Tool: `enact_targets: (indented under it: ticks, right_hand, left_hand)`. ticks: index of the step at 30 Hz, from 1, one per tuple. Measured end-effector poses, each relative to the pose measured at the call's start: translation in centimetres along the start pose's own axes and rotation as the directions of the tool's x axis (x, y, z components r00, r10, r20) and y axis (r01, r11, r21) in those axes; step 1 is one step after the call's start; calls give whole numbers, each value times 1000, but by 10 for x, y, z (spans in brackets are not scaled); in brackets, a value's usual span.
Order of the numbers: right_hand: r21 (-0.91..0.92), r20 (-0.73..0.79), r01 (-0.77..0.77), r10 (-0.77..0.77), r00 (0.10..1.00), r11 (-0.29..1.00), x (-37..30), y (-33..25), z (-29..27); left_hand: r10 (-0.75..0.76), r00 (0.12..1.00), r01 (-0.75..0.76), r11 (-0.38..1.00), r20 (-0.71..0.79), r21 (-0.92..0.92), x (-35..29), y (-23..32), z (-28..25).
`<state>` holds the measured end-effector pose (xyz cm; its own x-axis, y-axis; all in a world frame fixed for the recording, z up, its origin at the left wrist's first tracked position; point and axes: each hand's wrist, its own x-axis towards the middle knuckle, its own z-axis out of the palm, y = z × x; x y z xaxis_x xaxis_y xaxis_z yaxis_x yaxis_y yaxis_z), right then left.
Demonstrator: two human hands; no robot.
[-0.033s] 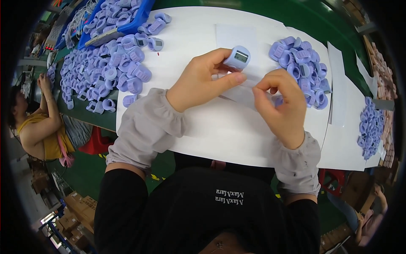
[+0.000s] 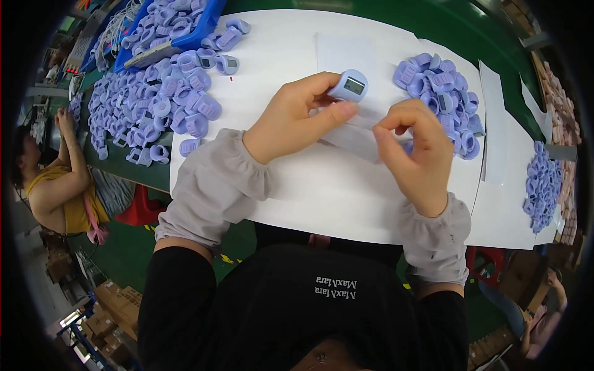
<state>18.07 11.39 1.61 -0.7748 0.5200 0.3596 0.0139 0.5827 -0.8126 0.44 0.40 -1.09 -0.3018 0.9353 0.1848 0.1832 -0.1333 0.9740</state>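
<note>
My left hand (image 2: 297, 114) is closed, holding a lavender ring-shaped counter (image 2: 352, 85) between thumb and fingers, its small grey display facing up. Below the counter, a thin translucent strip (image 2: 352, 137) stretches over the white paper toward my other hand. My right hand (image 2: 417, 145) pinches thumb and forefinger together at that strip's right end; its exact edge is hard to make out. Just beyond the right hand lies a pile of similar lavender counters (image 2: 442, 83). A larger heap of them (image 2: 154, 108) spreads to the left of my left forearm.
White paper (image 2: 328, 191) covers the table. At the far left stands a blue bin (image 2: 210, 28) full of counters. More counters (image 2: 542, 188) are heaped at the far right. A person in a yellow top (image 2: 65, 198) sits at the left; another person (image 2: 544, 315) is at the lower right.
My right hand has shifted very slightly to the right. The counter in my left hand has tilted a little, so its display shows slightly more.
</note>
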Motion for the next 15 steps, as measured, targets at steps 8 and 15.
enact_targets:
  ticks: [8, 15]
  right_hand:
    - [376, -118, 32, 13, 993, 926, 3, 3, 8]
    - [395, -118, 11, 39, 992, 919, 3, 8, 11]
  left_hand:
    - [67, 989, -72, 997, 135, 32, -2, 5, 8]
    - [123, 984, -131, 990, 131, 56, -2, 3, 10]
